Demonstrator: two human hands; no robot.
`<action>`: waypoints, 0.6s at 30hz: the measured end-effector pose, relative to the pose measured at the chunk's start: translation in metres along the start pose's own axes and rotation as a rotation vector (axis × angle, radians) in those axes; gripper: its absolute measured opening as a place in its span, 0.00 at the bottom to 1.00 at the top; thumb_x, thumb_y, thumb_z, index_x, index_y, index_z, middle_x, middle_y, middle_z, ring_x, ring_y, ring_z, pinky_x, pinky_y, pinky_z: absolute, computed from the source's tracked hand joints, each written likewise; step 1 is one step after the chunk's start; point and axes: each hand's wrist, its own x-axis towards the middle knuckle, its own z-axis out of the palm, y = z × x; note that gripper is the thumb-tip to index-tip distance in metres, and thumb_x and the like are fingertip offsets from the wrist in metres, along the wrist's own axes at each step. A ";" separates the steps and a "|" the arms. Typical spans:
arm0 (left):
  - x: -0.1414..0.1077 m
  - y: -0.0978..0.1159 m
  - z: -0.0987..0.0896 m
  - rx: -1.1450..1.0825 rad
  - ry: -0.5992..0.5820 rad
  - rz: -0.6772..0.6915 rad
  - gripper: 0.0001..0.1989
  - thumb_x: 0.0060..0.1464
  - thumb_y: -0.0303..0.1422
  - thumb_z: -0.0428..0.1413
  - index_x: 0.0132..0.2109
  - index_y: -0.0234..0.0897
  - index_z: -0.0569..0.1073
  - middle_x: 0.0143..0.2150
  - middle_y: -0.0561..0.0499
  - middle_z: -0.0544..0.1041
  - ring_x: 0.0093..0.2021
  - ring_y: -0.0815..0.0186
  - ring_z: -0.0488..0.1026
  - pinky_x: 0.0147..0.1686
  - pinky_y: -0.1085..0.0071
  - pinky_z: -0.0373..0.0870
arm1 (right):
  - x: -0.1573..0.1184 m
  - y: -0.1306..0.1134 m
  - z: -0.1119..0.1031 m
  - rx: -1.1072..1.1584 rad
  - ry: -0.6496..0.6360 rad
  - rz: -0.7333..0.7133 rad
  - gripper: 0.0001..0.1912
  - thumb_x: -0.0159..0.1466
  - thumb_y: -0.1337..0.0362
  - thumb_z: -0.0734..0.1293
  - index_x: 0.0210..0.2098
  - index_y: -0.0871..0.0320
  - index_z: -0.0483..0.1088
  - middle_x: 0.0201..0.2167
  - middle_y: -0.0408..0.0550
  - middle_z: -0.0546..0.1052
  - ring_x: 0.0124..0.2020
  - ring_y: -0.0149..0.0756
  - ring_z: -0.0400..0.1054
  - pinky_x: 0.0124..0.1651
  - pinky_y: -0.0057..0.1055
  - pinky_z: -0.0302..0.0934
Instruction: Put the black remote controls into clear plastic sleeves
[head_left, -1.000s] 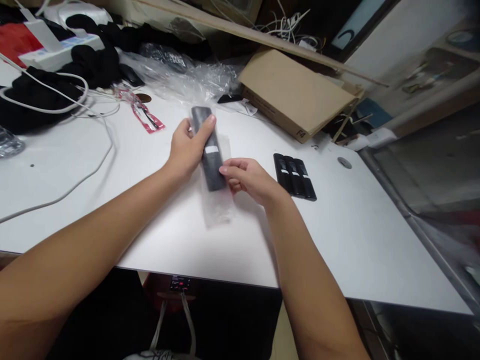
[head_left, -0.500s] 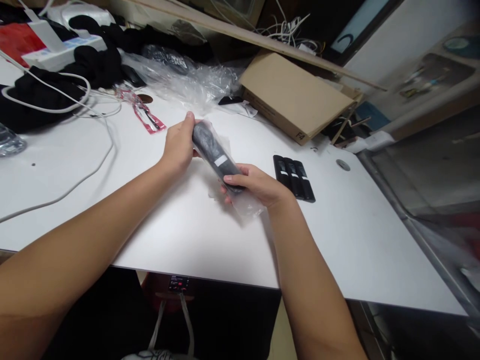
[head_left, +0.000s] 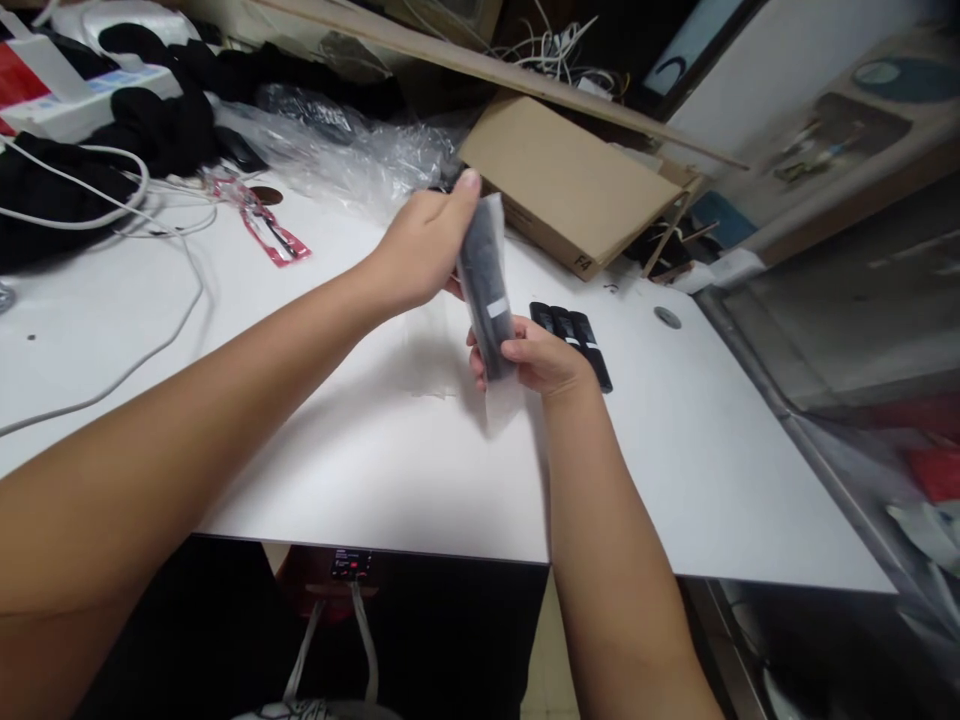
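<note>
Between my hands is a slim black remote control (head_left: 483, 268) inside a clear plastic sleeve, with a white label near its lower part. My left hand (head_left: 426, 238) grips its upper end, thumb up along the edge. Around the lower end, my right hand (head_left: 546, 356) is closed, thumb on the front; the loose end of the sleeve hangs below. Just right of my right hand, three similar black remotes (head_left: 592, 350) lie side by side on the white table (head_left: 360, 450), partly hidden by that hand. A thin clear plastic bag (head_left: 431, 350) lies beneath my left wrist.
A cardboard box (head_left: 570, 180) stands at the back, beside crumpled clear plastic (head_left: 360, 150). Farther left are a red-edged packet (head_left: 274, 235), white cables (head_left: 169, 345), black cloth and a power strip (head_left: 97, 105). A round grommet (head_left: 667, 317) sits at the right.
The sleeved remote has swung to a more upright angle, its top end moving right. My left hand moved right and up with it. More of the thin bag on the table shows.
</note>
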 end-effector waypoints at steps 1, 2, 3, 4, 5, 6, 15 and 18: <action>0.003 0.005 0.007 0.047 -0.043 0.041 0.31 0.73 0.48 0.44 0.25 0.35 0.70 0.25 0.45 0.74 0.27 0.58 0.77 0.28 0.61 0.77 | -0.001 0.003 -0.006 0.004 -0.013 -0.009 0.28 0.50 0.49 0.83 0.42 0.59 0.76 0.31 0.49 0.80 0.29 0.40 0.76 0.36 0.35 0.73; 0.006 0.010 0.014 0.105 -0.080 0.077 0.32 0.74 0.47 0.42 0.24 0.35 0.70 0.24 0.45 0.73 0.26 0.58 0.77 0.28 0.61 0.76 | -0.002 0.005 -0.013 0.009 -0.023 -0.012 0.28 0.49 0.50 0.83 0.42 0.59 0.76 0.31 0.48 0.80 0.30 0.40 0.76 0.36 0.35 0.73; 0.007 0.015 0.021 0.170 -0.108 0.108 0.33 0.74 0.47 0.41 0.23 0.35 0.69 0.22 0.46 0.71 0.26 0.58 0.76 0.28 0.62 0.75 | -0.003 0.008 -0.019 0.011 -0.026 -0.012 0.29 0.48 0.50 0.83 0.42 0.59 0.76 0.31 0.48 0.80 0.30 0.39 0.76 0.36 0.35 0.72; 0.008 0.019 0.027 0.238 -0.129 0.128 0.33 0.74 0.46 0.41 0.22 0.35 0.68 0.21 0.47 0.69 0.27 0.58 0.77 0.29 0.63 0.74 | -0.003 0.011 -0.024 0.011 -0.024 -0.011 0.28 0.48 0.51 0.84 0.41 0.59 0.76 0.30 0.47 0.80 0.29 0.39 0.75 0.35 0.34 0.72; 0.008 0.023 0.034 0.307 -0.138 0.139 0.33 0.75 0.45 0.42 0.22 0.36 0.67 0.21 0.47 0.68 0.27 0.58 0.77 0.30 0.63 0.73 | -0.004 0.013 -0.029 0.010 -0.018 -0.013 0.27 0.48 0.52 0.84 0.40 0.59 0.75 0.28 0.46 0.79 0.28 0.38 0.75 0.34 0.33 0.71; 0.008 0.026 0.039 0.374 -0.140 0.143 0.33 0.75 0.44 0.42 0.21 0.36 0.65 0.20 0.48 0.67 0.28 0.59 0.76 0.31 0.63 0.72 | -0.004 0.016 -0.033 0.007 -0.010 -0.015 0.26 0.48 0.53 0.84 0.38 0.59 0.75 0.27 0.45 0.78 0.27 0.37 0.74 0.32 0.32 0.71; 0.004 0.037 0.047 0.501 -0.063 0.163 0.33 0.76 0.39 0.38 0.19 0.39 0.59 0.20 0.50 0.66 0.22 0.65 0.68 0.30 0.63 0.62 | -0.001 0.025 -0.043 -0.054 0.052 0.067 0.19 0.47 0.61 0.83 0.35 0.59 0.77 0.27 0.47 0.79 0.29 0.40 0.75 0.35 0.35 0.71; 0.004 0.027 0.041 0.462 -0.050 0.185 0.31 0.74 0.40 0.44 0.20 0.39 0.56 0.20 0.52 0.61 0.22 0.67 0.64 0.29 0.64 0.56 | 0.000 0.027 -0.043 -0.058 0.086 0.080 0.20 0.46 0.61 0.84 0.35 0.60 0.78 0.30 0.48 0.80 0.31 0.41 0.77 0.38 0.37 0.72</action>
